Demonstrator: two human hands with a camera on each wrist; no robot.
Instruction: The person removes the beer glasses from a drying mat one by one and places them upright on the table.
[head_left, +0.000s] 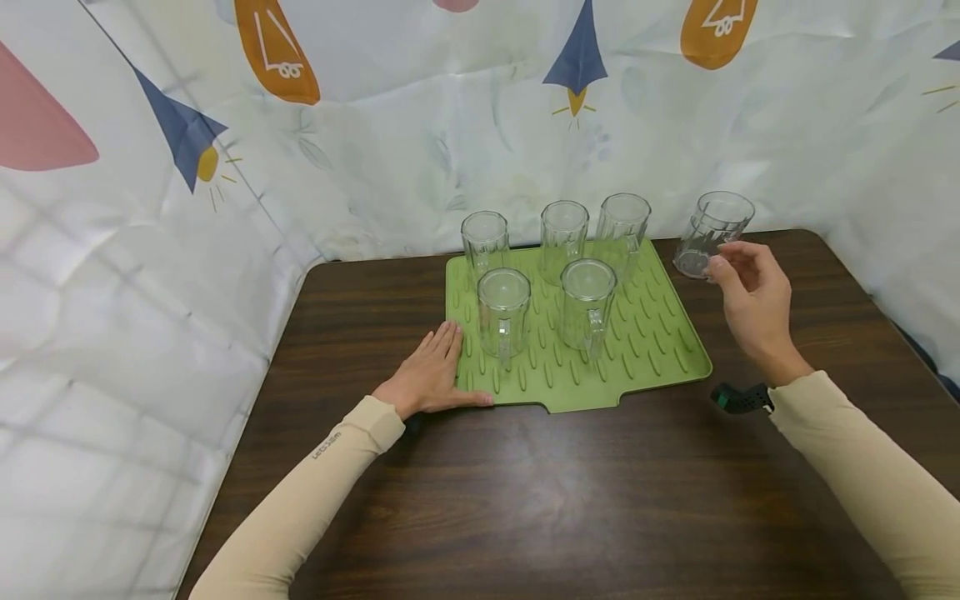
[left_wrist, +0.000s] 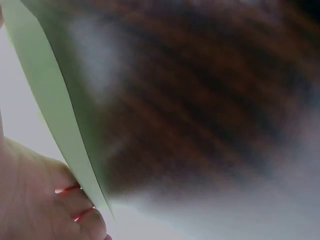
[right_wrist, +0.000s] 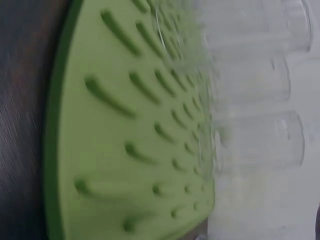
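At the left edge of the green drying mat [head_left: 652, 367], my left hand [head_left: 431, 371] lies with straight fingers along the side and thumb on the front corner. The left wrist view shows those fingers at the mat's edge [left_wrist: 55, 100]. My right hand [head_left: 757, 300] pinches a clear glass mug [head_left: 705, 237] near its side, beyond the mat's right edge; the handle is hidden by the fingers. Several glass mugs stand on the mat, including a front left mug [head_left: 504, 312] and a front right mug [head_left: 587, 304], their handles facing me.
Three more mugs line the mat's back, one being the back right mug [head_left: 622, 229]. Dark wood table [head_left: 540, 500] surrounds the mat. A patterned white curtain [head_left: 420, 150] hangs close behind the table and at its sides. The mat has raised ridges [right_wrist: 110, 97].
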